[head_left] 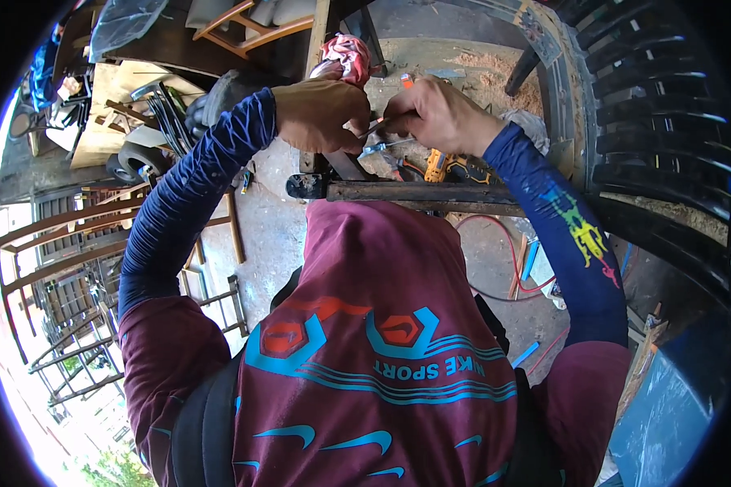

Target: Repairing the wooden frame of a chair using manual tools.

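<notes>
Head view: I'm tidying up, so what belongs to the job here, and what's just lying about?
Probably the job: thin piece pinched by right hand; dark wooden bar below; perhaps yellow power tool nearby.
Probably lying about: red hose; wood shavings.

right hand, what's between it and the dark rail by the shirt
In the head view, a yellow power tool shows between the right hand and dark rail; farther left, a slim blue-ended tool.

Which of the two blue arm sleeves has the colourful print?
The right sleeve, with its green, yellow and red print; the left sleeve shows none.
</notes>
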Demonstrator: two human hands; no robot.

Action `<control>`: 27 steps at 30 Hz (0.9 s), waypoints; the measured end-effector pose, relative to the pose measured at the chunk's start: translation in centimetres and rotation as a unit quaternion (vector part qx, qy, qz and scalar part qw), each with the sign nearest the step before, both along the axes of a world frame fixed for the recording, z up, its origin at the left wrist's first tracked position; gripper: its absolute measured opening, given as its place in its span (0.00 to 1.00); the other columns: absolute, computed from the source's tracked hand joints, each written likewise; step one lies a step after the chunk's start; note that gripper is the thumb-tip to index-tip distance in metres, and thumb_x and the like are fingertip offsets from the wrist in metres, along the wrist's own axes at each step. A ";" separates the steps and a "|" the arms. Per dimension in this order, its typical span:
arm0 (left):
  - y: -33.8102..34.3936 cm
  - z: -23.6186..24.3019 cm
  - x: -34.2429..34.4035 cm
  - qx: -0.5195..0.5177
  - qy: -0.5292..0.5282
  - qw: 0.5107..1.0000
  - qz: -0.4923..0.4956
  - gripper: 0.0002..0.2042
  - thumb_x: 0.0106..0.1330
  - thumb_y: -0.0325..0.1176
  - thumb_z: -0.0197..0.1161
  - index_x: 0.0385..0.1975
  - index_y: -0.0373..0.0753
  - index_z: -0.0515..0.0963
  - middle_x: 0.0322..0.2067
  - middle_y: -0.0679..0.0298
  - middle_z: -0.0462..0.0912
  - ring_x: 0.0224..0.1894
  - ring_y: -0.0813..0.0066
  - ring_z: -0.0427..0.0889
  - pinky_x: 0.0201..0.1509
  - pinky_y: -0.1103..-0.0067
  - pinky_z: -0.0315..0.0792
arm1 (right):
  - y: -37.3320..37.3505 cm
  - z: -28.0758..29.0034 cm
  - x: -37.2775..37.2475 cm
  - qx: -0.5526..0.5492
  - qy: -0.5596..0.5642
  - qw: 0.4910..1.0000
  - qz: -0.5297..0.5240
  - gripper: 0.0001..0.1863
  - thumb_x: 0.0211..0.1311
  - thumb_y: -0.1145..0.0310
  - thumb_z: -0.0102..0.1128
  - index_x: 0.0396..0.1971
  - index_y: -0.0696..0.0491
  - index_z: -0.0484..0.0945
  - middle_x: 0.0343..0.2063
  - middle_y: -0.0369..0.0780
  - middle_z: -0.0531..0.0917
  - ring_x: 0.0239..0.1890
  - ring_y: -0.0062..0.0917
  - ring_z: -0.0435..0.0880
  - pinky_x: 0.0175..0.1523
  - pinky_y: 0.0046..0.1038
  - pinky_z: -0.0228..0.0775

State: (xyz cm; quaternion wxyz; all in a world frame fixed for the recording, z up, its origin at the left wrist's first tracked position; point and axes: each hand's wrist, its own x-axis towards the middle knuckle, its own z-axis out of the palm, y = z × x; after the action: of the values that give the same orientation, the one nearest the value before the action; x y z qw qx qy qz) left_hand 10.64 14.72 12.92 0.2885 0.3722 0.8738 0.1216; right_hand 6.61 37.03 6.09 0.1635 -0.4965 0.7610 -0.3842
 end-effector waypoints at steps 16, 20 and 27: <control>0.1 -0.6 -0.6 -0.035 0.029 0.999 0.018 0.16 0.56 0.44 0.68 0.27 0.35 0.86 0.21 0.53 0.81 0.31 0.56 0.82 0.46 0.63 0.69 | -0.4 0.3 -1.0 0.053 -0.539 0.837 -0.075 0.24 0.74 0.45 0.57 0.28 0.52 0.77 0.14 0.32 0.75 0.11 0.12 0.64 0.15 0.18 0.50; 0.3 -0.2 -0.3 -0.038 0.030 0.999 0.005 0.16 0.57 0.44 0.68 0.27 0.34 0.86 0.20 0.53 0.81 0.30 0.56 0.81 0.44 0.63 0.69 | -0.9 2.0 0.1 0.078 -0.528 0.835 -0.134 0.31 0.70 0.39 0.58 0.20 0.52 0.74 0.12 0.31 0.71 0.10 0.13 0.59 0.16 0.23 0.46; 0.7 -0.1 -0.4 -0.095 0.012 0.995 0.011 0.14 0.59 0.42 0.68 0.30 0.34 0.86 0.28 0.53 0.84 0.37 0.56 0.83 0.50 0.64 0.71 | -1.9 0.6 -1.1 0.130 -0.521 0.832 -0.139 0.29 0.71 0.41 0.56 0.22 0.52 0.77 0.11 0.30 0.70 0.09 0.12 0.55 0.18 0.22 0.43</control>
State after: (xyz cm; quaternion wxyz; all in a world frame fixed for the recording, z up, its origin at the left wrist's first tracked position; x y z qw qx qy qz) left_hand 10.28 15.43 12.86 0.3105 0.3352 0.8887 0.0363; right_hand 5.52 35.13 6.69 0.5439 -0.0861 0.6668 -0.5021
